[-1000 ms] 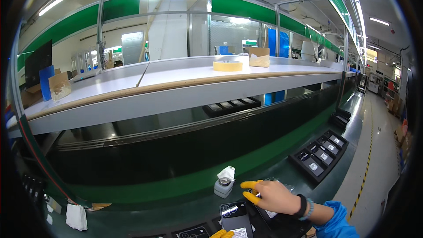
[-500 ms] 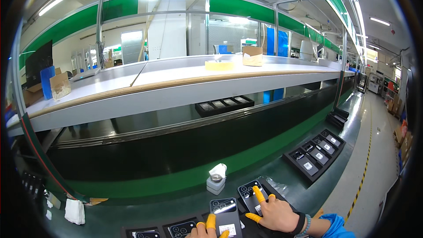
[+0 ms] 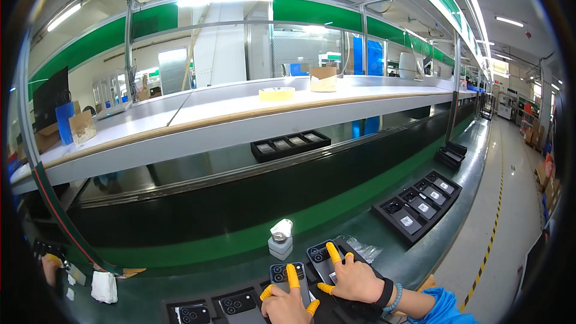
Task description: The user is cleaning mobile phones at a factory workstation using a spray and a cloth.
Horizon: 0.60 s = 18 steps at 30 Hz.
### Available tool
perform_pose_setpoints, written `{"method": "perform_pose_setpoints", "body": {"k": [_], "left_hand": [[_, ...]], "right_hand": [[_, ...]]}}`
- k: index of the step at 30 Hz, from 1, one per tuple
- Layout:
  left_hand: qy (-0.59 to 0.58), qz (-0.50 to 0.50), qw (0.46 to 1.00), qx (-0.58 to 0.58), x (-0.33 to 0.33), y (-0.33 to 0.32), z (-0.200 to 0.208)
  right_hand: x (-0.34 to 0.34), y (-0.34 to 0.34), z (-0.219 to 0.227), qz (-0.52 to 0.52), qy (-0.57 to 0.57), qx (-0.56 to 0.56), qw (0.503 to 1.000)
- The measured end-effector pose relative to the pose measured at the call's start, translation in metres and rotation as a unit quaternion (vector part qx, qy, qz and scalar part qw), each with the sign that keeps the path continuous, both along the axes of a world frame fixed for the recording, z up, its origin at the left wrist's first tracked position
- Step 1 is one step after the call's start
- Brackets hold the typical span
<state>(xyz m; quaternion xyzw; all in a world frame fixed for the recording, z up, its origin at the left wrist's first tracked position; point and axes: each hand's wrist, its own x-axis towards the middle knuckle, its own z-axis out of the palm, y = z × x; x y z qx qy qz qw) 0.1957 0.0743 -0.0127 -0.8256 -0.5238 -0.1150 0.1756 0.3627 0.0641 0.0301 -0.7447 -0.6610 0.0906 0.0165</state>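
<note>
My left hand [image 3: 284,308], with yellow finger cots, straddles a dark smartphone [image 3: 278,273] in the black tray [image 3: 259,291] before me. Its index finger lies by the phone's camera cluster, thumb and another finger along the edges. To the right, my right hand [image 3: 355,281] spans a second smartphone [image 3: 316,254], index finger beside the cameras, thumb and middle finger near the sides. Palms hide the lower ends of both phones. Further left, two more smartphones, one middle [image 3: 237,303] and one at the end [image 3: 193,314], rest in tray slots.
A white bottle [image 3: 280,248] topped with tissue stands behind the tray, beside clear plastic film [image 3: 363,248]. Another black tray [image 3: 414,231] of phones sits at right. White cloths [image 3: 104,287] lie at left, near another person's hand [image 3: 50,269]. A shelf [image 3: 204,138] spans beyond.
My left hand has moved up over its phone, covering the white label that showed before. My right hand keeps its place on the other phone. Another person's hand has appeared at far left.
</note>
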Motion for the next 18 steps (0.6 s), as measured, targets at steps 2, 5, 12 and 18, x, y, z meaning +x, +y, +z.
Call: {"method": "perform_pose_setpoints", "body": {"k": [2, 5, 12, 18], "left_hand": [[-0.025, -0.009, 1.000, 0.009, 0.001, 0.001, -0.003], [0.020, 0.023, 0.999, -0.019, 0.008, -0.004, -0.003], [-0.086, -0.022, 0.996, -0.003, 0.008, 0.003, -0.009], [-0.133, -0.001, 0.989, -0.067, 0.001, 0.005, -0.003]], "right_hand": [[0.006, -0.001, 0.002, -0.008, 0.020, 0.015, 1.000], [0.023, -0.002, -0.007, -0.033, 0.061, 0.037, 0.997], [0.015, -0.049, 0.037, -0.023, 0.413, 0.026, 0.910], [-0.003, -0.077, 0.053, 0.042, 0.572, -0.067, 0.817]]}}
